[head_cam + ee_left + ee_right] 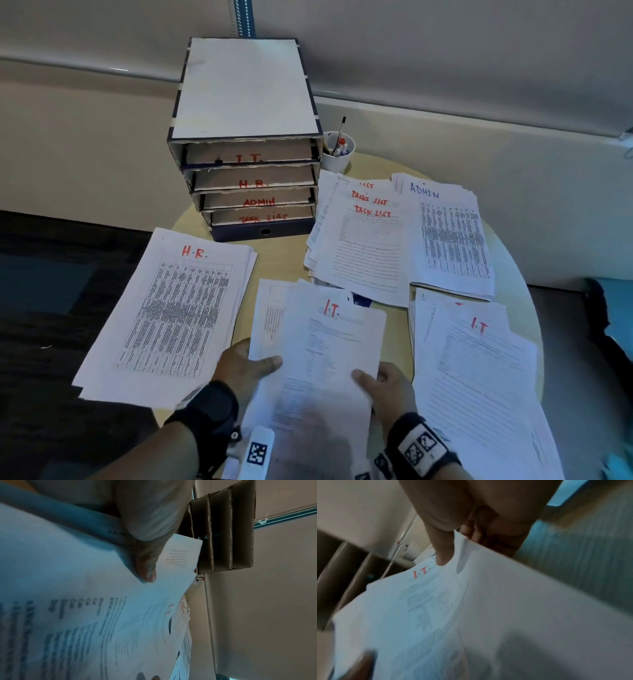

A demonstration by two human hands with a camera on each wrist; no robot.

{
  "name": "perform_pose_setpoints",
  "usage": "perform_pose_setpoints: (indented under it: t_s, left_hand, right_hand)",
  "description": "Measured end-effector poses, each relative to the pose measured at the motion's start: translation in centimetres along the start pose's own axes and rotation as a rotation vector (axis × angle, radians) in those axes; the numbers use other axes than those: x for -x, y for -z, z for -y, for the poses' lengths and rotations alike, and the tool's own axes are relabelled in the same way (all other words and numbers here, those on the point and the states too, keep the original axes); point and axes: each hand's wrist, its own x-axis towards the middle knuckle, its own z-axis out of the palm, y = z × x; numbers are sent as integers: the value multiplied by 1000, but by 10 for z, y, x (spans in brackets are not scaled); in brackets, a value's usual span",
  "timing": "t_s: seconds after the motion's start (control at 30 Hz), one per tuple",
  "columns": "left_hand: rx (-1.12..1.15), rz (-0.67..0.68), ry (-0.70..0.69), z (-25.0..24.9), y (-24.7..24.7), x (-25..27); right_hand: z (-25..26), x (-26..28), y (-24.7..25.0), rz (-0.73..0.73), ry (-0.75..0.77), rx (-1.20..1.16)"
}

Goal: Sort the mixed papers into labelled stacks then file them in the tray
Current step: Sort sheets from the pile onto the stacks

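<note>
Both hands hold a bundle of mixed papers (pixel 322 346) over the table's near edge; its top sheet is marked "I.T." in red. My left hand (pixel 246 366) pinches the bundle's left edge, thumb on top (pixel 145 569). My right hand (pixel 383 383) pinches the right edge, thumb on top (pixel 444 553). Sorted stacks lie around: H.R. (pixel 171 315) at left, I.T. (pixel 479 377) at right, TASK LIST (pixel 363 243) and ADMIN (pixel 452 236) behind. The cardboard filing tray (pixel 246 137) stands at the back with slots labelled I.T., H.R., ADMIN, TASK LIST.
A white cup with pens (pixel 338 150) stands right of the tray. The round wooden table (pixel 281 260) shows bare wood between the stacks. Wall behind, dark floor at left, a blue seat (pixel 616 318) at right.
</note>
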Motion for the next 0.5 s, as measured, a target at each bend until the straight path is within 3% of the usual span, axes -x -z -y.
perform_pose_setpoints:
  t_s: [0.1, 0.23, 0.4, 0.5]
  left_hand:
    - [16, 100, -9, 1, 10, 6]
    - [-41, 67, -17, 6, 19, -2]
    - [-132, 29, -207, -21, 14, 13]
    - [-154, 78, -275, -31, 15, 14]
  right_hand:
    - [-2, 8, 12, -16, -26, -127]
    - [-11, 22, 32, -64, 20, -45]
    - [-17, 45, 69, -85, 84, 61]
    - [-11, 55, 77, 69, 42, 33]
